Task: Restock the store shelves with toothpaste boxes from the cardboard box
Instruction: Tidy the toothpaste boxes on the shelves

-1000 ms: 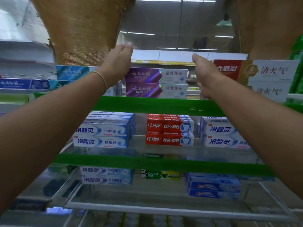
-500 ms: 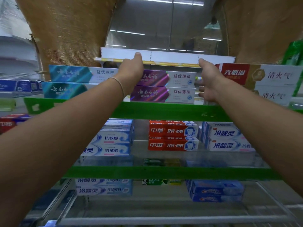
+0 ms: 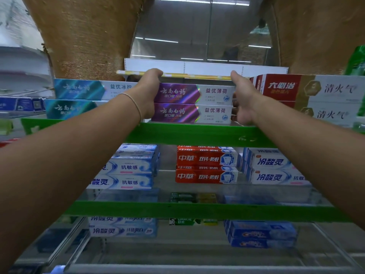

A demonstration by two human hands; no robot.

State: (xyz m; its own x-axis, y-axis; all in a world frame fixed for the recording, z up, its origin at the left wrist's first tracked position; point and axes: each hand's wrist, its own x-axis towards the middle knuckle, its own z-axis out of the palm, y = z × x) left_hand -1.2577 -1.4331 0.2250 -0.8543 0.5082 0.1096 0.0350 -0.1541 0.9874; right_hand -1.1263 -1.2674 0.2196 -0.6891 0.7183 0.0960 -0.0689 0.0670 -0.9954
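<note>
Two purple toothpaste boxes (image 3: 189, 103) lie stacked on the top shelf, behind its green front rail (image 3: 197, 135). My left hand (image 3: 147, 93) grips the stack's left end, fingers curled over the top box. At the right end, my right hand (image 3: 244, 99) holds the stack with its thumb up at the top edge and its fingers round the box ends. The cardboard box is not in view.
Teal boxes (image 3: 79, 89) sit left of the purple stack, red-and-gold boxes (image 3: 316, 91) right of it. The middle shelf holds blue-white boxes (image 3: 128, 175), red boxes (image 3: 205, 167) and more blue-white ones (image 3: 270, 169). Further boxes (image 3: 260, 234) lie on the bottom shelf.
Both hands have come down from above the stack and closed on its two ends. The view has shifted, and the shelves now sit lower in it.
</note>
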